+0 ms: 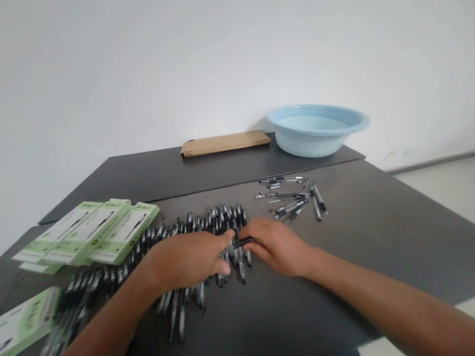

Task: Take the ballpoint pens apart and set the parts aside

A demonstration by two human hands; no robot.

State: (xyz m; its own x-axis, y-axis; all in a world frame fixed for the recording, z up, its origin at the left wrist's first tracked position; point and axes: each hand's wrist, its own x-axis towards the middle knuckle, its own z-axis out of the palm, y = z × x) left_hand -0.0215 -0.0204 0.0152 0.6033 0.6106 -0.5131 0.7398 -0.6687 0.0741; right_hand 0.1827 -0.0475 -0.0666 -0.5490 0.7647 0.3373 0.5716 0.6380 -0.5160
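Right hand [276, 246] pinches 1 black-grip pen [242, 243] over right end of pen row [224, 218]; left hand [188, 257] at pen's other end, closure unclear. Step, likely: 2-handed pen handling. Next move calls for steady pinch.

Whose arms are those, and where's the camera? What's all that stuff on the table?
There's no robot here, just a person's bare hands. The camera sits on that person's head, looking forward and down. The right hand holds a dark pen; its other end is at the left hand, but its grip is hard to see. On the table are many pens, green-and-white boxes, a flat brown cardboard piece and a blue basin.
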